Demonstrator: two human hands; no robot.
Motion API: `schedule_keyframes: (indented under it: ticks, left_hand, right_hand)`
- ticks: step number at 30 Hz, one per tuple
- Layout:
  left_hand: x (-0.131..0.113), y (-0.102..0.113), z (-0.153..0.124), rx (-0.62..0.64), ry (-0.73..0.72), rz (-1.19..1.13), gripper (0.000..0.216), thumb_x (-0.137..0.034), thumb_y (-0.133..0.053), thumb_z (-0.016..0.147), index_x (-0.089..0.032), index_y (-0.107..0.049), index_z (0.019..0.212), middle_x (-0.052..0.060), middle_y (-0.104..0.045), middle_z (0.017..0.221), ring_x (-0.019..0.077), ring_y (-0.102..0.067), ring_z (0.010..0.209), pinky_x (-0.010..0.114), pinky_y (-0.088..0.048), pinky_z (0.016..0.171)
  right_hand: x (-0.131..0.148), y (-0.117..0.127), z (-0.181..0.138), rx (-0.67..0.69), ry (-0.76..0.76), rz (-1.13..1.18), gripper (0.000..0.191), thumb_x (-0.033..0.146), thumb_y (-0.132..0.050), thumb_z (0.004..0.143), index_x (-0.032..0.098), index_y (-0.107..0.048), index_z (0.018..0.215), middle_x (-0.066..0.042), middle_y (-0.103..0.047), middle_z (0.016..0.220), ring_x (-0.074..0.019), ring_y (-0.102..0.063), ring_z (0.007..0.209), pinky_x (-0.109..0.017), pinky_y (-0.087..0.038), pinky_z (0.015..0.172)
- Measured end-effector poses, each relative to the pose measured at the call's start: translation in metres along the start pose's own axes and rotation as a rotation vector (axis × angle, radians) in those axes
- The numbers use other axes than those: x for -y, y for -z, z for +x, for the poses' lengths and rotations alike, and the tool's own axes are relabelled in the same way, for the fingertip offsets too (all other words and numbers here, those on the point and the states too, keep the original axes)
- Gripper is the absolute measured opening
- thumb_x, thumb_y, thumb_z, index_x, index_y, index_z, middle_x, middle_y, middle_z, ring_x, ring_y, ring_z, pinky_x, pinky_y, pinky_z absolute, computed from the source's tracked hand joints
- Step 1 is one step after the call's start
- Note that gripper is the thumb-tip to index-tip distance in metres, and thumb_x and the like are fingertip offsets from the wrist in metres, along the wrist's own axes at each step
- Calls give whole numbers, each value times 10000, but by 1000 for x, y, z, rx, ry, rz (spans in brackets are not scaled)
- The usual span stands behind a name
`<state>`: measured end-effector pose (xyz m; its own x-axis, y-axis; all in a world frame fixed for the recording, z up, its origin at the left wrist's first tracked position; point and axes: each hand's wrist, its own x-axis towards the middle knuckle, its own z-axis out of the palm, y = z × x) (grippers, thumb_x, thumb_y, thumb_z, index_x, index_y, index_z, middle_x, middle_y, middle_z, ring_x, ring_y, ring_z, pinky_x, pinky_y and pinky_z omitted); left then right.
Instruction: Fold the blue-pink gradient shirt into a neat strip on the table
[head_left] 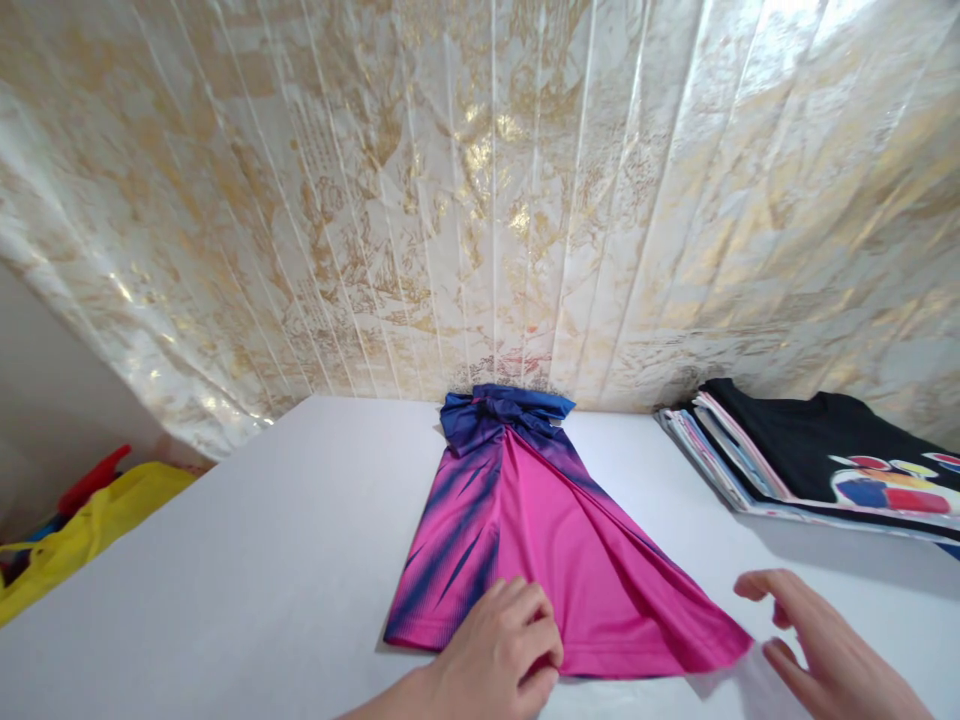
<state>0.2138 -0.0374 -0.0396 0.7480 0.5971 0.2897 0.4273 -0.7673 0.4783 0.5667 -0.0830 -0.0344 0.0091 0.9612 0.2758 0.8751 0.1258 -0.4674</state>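
While palm-down on shirt (540, 540), left hand (499, 655).

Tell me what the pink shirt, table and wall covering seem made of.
The pink shirt seems a thin synthetic sports knit: faint mesh texture, slight sheen, soft folds.
The table is smooth matte white, probably laminate or painted board; no grain shows.
The wall covering looks like glossy foil-type sheet, white and gold; it creases and glints.
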Motion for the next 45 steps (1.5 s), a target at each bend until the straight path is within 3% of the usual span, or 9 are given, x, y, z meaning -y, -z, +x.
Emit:
schedule_keyframes:
  ticks: [2, 4, 8, 16, 22, 28, 32, 38, 45]
  left_hand:
    - [-1, 2, 0, 21, 5, -14, 217, -79, -738, 744, -194, -574, 828, -12, -581, 966, 146, -545, 912, 252, -390, 818]
    - [-2, 5, 2, 44, 19, -26, 210, -81, -729, 758, -195, -567, 829, -13, -578, 983, 144, -540, 925, 249, -394, 818]
    - [-7, 19, 6, 86, 7, -46, 186, -95, -712, 797, -200, -560, 818, -24, -583, 1001, 140, -533, 960, 245, -389, 854]
    - [-6, 26, 6, 97, -53, -147, 178, -115, -733, 798, -213, -593, 849, -23, -598, 1127, 145, -532, 1079, 247, -338, 1003]
    - [-2, 22, 5, 141, 11, -233, 285, -235, -787, 775, -237, -619, 1005, 15, -564, 1241, 193, -502, 1191, 319, -288, 1098]
    - [-3, 41, 9, 212, 40, -220, 281, -133, -566, 905, -252, -628, 1152, 41, -537, 1366, 194, -444, 1309, 377, -263, 1159]
    - [19, 55, 17, 89, 204, 15, 398, -103, -460, 931, -221, -542, 1302, 82, -402, 1526, 231, -326, 1421, 507, -229, 1174]
    - [54, 43, 22, 154, 210, 215, 612, -427, -433, 1012, -157, -247, 1529, 155, -246, 1590, 250, -213, 1477, 510, -251, 1165]
    - [53, 36, 9, 208, 323, 258, 764, -613, -283, 1000, -93, -164, 1547, 163, -91, 1610, 268, -88, 1496, 498, -171, 1193]
  right_hand:
    - [24, -7, -1, 23, 197, 3, 320, 198, -532, 701, 255, -628, 1001, -98, -675, 1071, -266, -650, 962, -372, -554, 808]
    - [53, -18, -1, 195, 350, 23, 353, 93, -485, 670, 263, -622, 947, -80, -663, 1059, -267, -615, 1035, -373, -522, 848]
    - [89, -38, 3, 378, 364, -12, 381, 15, -454, 600, 242, -604, 866, -45, -662, 967, -233, -602, 933, -330, -485, 774]
    - [84, -33, 9, 322, 436, -46, 207, 44, -500, 760, 238, -556, 803, -4, -645, 850, -189, -574, 830, -315, -426, 767]
    - [82, -35, 4, 266, 538, -11, 226, 23, -530, 693, 240, -540, 754, 11, -636, 818, -180, -579, 809, -303, -430, 751]
    - [85, -22, 4, 265, 457, 67, 205, 54, -517, 735, 247, -586, 739, -10, -656, 872, -190, -599, 850, -308, -465, 763]
    - [81, -18, 15, 128, 301, 110, 225, 144, -417, 882, 250, -615, 871, -68, -660, 983, -223, -616, 933, -338, -507, 766]
    - [117, -77, 44, 98, 334, 39, 432, 297, -350, 994, 208, -462, 1401, -116, -561, 1402, -233, -530, 1290, -385, -479, 1029]
    - [110, -124, 67, 121, 81, -332, 718, 600, -440, 931, 129, -419, 1473, -172, -348, 1550, -356, -272, 1446, -608, -234, 1142]
